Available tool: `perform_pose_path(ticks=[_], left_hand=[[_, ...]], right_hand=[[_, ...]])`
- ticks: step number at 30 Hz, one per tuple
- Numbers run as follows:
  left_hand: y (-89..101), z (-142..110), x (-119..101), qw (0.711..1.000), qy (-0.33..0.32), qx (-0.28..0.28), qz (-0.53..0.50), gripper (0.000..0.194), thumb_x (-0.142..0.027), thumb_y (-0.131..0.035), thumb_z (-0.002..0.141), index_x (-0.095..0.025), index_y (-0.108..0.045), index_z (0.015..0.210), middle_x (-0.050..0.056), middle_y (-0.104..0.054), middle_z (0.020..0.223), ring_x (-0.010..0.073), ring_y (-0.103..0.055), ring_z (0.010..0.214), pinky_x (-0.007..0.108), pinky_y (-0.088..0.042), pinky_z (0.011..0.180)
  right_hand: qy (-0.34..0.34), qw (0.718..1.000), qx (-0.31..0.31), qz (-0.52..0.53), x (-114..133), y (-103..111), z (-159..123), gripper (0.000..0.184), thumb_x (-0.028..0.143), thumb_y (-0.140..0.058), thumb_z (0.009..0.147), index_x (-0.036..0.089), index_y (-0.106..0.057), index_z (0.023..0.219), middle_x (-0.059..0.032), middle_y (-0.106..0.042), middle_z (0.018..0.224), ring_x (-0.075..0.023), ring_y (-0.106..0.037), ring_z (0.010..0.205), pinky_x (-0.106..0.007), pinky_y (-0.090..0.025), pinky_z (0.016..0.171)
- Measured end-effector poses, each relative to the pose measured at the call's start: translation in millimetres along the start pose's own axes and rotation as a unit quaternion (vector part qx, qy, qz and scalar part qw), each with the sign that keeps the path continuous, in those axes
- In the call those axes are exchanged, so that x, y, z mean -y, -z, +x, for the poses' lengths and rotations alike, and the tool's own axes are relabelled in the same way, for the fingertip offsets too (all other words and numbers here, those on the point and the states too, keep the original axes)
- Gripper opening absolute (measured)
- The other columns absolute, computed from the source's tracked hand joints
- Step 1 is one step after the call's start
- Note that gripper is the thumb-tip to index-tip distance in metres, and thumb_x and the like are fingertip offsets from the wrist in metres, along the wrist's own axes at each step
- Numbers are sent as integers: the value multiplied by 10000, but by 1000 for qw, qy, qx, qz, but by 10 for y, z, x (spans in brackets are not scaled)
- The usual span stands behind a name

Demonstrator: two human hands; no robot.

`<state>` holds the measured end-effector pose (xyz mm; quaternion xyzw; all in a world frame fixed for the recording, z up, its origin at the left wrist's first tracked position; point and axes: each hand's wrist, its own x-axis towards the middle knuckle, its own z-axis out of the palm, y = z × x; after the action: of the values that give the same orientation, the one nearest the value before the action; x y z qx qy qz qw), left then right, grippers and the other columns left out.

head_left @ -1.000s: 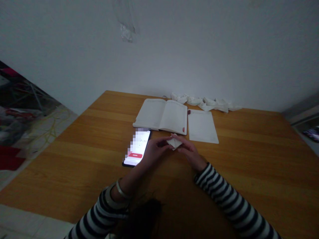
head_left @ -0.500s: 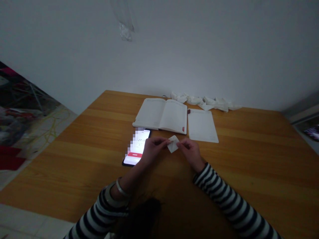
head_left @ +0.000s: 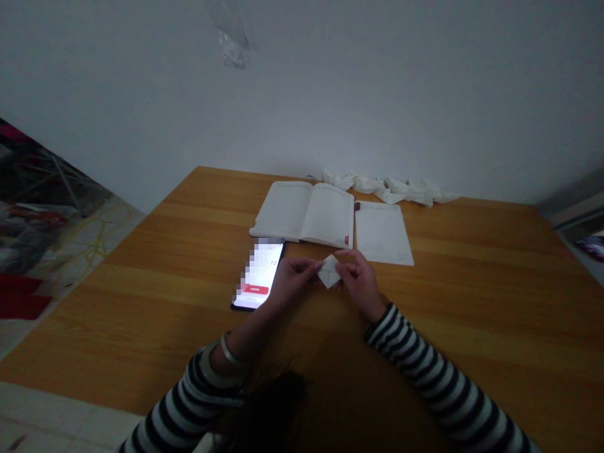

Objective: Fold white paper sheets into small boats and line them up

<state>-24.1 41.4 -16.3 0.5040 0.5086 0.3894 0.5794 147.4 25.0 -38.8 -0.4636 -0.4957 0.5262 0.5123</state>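
Observation:
A small folded piece of white paper point(head_left: 329, 272), roughly diamond-shaped, is held between my two hands above the table. My left hand point(head_left: 296, 277) pinches its left corner between thumb and fingers. On the other side, my right hand point(head_left: 359, 280) grips the right edge, thumb on top and fingers partly behind the paper. A lit phone point(head_left: 258, 277) lies just left of my left hand, its screen partly blurred out. Beyond my hands lies an open notebook point(head_left: 287, 211) with blank-looking pages.
A loose white sheet point(head_left: 383, 233) lies right of the notebook. Crumpled white paper pieces point(head_left: 396, 189) line the back of the wooden table point(head_left: 472, 283) against the wall point(head_left: 377, 82). A clear plastic bag point(head_left: 232, 50) hangs on the wall. Clutter point(head_left: 42, 220) covers the floor at left.
My right hand has shifted its hold, its fingers now reaching over and behind the paper. The paper is turned slightly. The view has tilted a little; phone and notebook stay in place.

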Motion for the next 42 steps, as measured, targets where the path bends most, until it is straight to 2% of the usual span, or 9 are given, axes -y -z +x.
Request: perform_pose_path(ticks=[5, 11, 17, 23, 28, 32, 35, 37, 42], left_hand=[[-83, -50, 8, 998, -36, -30, 43, 306, -428, -686, 815, -126, -712, 775, 48, -723, 694, 147, -644, 603, 218, -485, 537], [-105, -54, 33, 996, -19, 64, 57, 401, -508, -601, 860, -145, -591, 690, -24, -573, 530, 101, -511, 438, 197, -376, 430], [-124, -85, 47, 988, -89, 33, 119, 403, -491, -523, 915, -138, -624, 749, -5, -582, 624, 123, -518, 562, 217, -374, 514], [-58, -58, -10, 974, -102, 101, 178, 422, -449, -482, 936, -135, -657, 713, -5, -573, 611, 133, -486, 586, 228, -341, 544], [-145, -73, 49, 992, -99, -43, 71, 329, -438, -528, 910, -152, -629, 783, 0, -598, 656, 146, -524, 607, 240, -397, 574], [-187, -51, 109, 993, -112, -27, 25, 226, -370, -650, 839, -154, -634, 902, 47, -673, 827, 176, -613, 751, 272, -469, 699], [-148, -50, 101, 985, -127, -87, 74, 415, -340, -695, 819, -183, -556, 1177, -26, -613, 714, 142, -572, 633, 233, -433, 597], [-105, -63, 71, 981, -131, -86, 118, 537, -326, -698, 825, -211, -490, 1307, -74, -555, 617, 127, -528, 546, 215, -395, 534], [-22, -73, -11, 981, -131, -43, 134, 126, -280, -629, 863, -188, -711, 890, 4, -691, 711, 145, -640, 661, 234, -482, 622]], right_hand=[[1, 1000, -10, -15, -17, 4, -7, 324, 471, -618, 867, 244, -486, 1057, 58, -570, 553, -121, -487, 418, -243, -385, 412], [-2, 998, 57, 7, 9, -19, -13, 342, 450, -639, 854, 252, -446, 1055, 71, -565, 583, -121, -510, 467, -235, -391, 460], [2, 996, 89, -25, 14, -23, -25, 406, 451, -669, 836, 252, -467, 1127, 40, -599, 649, -143, -538, 521, -253, -406, 483], [-7, 995, 101, 6, 0, -21, -31, 386, 458, -671, 838, 269, -484, 1119, 65, -574, 594, -132, -520, 476, -229, -387, 439], [-5, 996, 57, 70, 40, -33, 5, 447, 446, -762, 744, 256, -569, 1100, 18, -695, 730, -160, -652, 607, -272, -535, 552], [8, 999, -33, 22, 10, -18, 28, 292, 463, -733, 762, 180, -669, 795, 16, -649, 557, -113, -553, 421, -229, -461, 415], [74, 988, -124, -58, -15, -16, -9, 195, 365, -722, 780, 171, -709, 754, 11, -652, 551, -107, -531, 427, -218, -424, 408], [127, 976, -131, -119, -24, -22, -57, 114, 288, -703, 793, 181, -743, 783, -12, -703, 638, -124, -577, 499, -239, -466, 474], [168, 970, -92, -151, -21, 3, -65, 98, 251, -703, 810, 215, -777, 864, -36, -732, 775, -158, -634, 648, -277, -521, 611]])
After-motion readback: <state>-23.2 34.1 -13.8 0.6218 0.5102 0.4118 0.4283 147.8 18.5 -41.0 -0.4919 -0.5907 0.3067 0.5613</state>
